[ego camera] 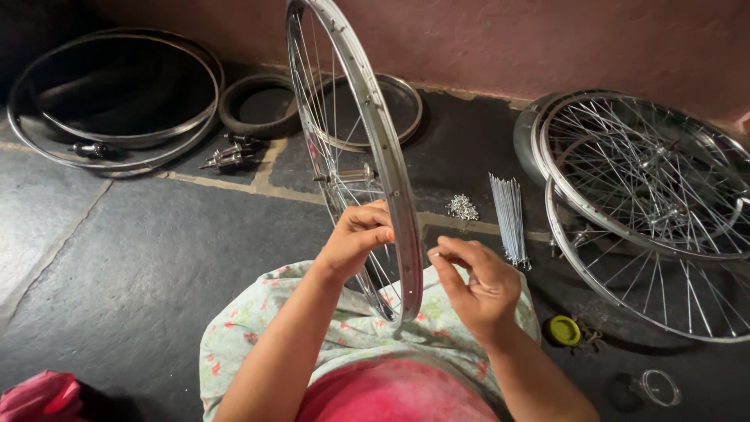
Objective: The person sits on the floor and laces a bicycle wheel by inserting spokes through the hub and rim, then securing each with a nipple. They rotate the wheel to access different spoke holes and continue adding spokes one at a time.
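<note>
Both bare forearms reach forward from the bottom of the view, elbows bent. The left hand is raised with its fingers curled into a loose pinch. The right hand sits slightly lower, thumb and forefinger pressed together, pointing toward the left hand.

Bright metal against matt stone.
Wheel rim and loose spokes: polished, glossy steel; floor: dark, rough matt slabs; lap cloth: soft, printed fabric.

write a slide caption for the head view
Two hands, left hand and right hand, work at the rim of an upright spoked wheel.
</note>
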Demonstrator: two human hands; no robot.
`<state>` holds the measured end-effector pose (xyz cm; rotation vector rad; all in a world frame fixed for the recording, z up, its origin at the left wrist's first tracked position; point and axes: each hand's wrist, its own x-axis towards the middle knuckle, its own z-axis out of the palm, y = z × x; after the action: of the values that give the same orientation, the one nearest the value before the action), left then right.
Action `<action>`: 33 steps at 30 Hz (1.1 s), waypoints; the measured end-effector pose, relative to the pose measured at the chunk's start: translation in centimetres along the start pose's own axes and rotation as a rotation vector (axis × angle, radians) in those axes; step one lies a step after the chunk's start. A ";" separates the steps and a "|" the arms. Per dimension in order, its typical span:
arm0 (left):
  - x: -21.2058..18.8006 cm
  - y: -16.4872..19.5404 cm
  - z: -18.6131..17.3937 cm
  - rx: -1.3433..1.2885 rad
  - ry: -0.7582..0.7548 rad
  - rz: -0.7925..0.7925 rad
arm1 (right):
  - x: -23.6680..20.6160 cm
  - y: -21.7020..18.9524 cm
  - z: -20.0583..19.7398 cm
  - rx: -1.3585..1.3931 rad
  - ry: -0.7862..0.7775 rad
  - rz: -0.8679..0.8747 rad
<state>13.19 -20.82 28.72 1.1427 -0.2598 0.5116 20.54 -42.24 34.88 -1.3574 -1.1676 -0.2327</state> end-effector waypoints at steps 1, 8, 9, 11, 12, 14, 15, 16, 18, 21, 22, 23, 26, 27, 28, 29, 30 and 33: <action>0.0 0.0 0.0 0.004 0.016 0.012 | 0.4 -0.3 0.5 0.004 0.026 -0.019; -0.5 -0.4 -0.6 -0.009 0.048 0.042 | 1.3 -0.9 2.9 -0.289 0.025 -0.240; -0.6 -0.5 -0.7 -0.007 0.050 0.047 | 1.1 -0.9 3.2 -0.269 0.037 -0.217; -0.6 -0.7 -0.7 -0.014 0.053 0.047 | 0.8 -0.9 3.6 -0.261 0.060 -0.201; -0.5 -0.8 -0.7 -0.022 0.053 0.041 | 0.7 -0.8 3.7 -0.272 0.074 -0.208; -0.4 -0.8 -0.7 -0.033 0.046 0.040 | 0.7 -0.6 4.0 -0.285 0.095 -0.224; -0.4 -0.8 -0.7 -0.039 0.040 0.043 | 0.7 -0.4 4.1 -0.289 0.100 -0.231; -0.4 -0.8 -0.7 -0.045 0.035 0.044 | 0.8 -0.3 4.2 -0.292 0.106 -0.236; -0.5 -0.7 -0.6 -0.056 0.031 0.053 | 0.9 0.1 4.4 -0.273 0.078 -0.218; -0.5 -0.6 -0.4 -0.074 0.039 0.039 | 1.1 0.3 5.0 -0.252 0.069 -0.236; -0.6 -0.5 -0.4 -0.081 0.045 0.029 | 1.2 0.3 5.1 -0.247 0.069 -0.248; -0.6 -0.5 -0.4 -0.079 0.039 0.034 | 1.1 0.2 5.1 -0.276 0.075 -0.264; -0.5 -0.5 -0.5 -0.055 0.033 0.044 | 1.1 -0.1 5.1 -0.363 0.093 -0.341; -0.5 -0.6 -0.5 -0.041 0.041 0.043 | 1.1 -0.2 5.1 -0.395 0.096 -0.382; -0.6 -0.8 -0.5 -0.029 0.050 0.040 | 1.1 -0.4 5.1 -0.429 0.098 -0.421; -0.6 -0.8 -0.6 -0.024 0.050 0.043 | 1.2 -0.4 5.1 -0.437 0.098 -0.432; -0.6 -0.9 -0.6 -0.017 0.048 0.048 | 1.4 -0.4 5.1 -0.445 0.098 -0.444; -0.6 -1.1 -0.8 -0.025 0.040 0.063 | 1.4 -0.5 5.1 -0.458 0.094 -0.466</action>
<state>13.17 -20.64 27.23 1.1019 -0.2673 0.5850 18.25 -37.44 35.13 -1.4236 -1.3919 -0.9355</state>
